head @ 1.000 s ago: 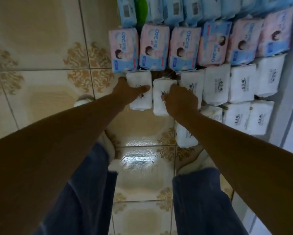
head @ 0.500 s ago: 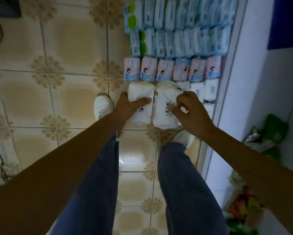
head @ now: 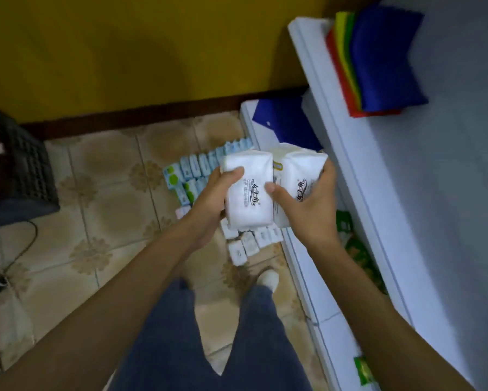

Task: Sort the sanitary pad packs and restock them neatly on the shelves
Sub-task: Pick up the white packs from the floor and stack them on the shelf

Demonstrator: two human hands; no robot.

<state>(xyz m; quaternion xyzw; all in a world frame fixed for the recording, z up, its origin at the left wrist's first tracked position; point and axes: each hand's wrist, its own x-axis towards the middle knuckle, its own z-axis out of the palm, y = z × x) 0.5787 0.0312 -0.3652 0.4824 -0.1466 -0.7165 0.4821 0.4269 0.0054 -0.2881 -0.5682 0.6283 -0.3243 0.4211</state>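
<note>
Left hand [head: 209,201] – fingers curled under a white pack [head: 251,176], thumb clamped over its top face. Printed side faces up.

Right hand [head: 310,210] – wrapped round a second white pack [head: 302,170], fingers on its far side, thumb lying at the seam where the two packs meet. The packs are touching side by side, held in the air in front of the body, well above the tiled floor [head: 110,207].

Below the hands, on the floor against the shelf unit: rows of blue-and-green packs [head: 192,170], and nearer the feet a cluster of small white packs [head: 245,244]. Already grouped by kind, it seems.

To the right, the white top shelf [head: 364,193] carries only a stack of coloured cloths [head: 384,57] as far as can be seen; no pad packs show on it. Green packets sit lower down, blurred. Black crate [head: 17,170] far left.

Judgement: sorting looks largely done; restocking is barely begun – these two packs are probably among the first to go up, with most stock yet to be lifted.
</note>
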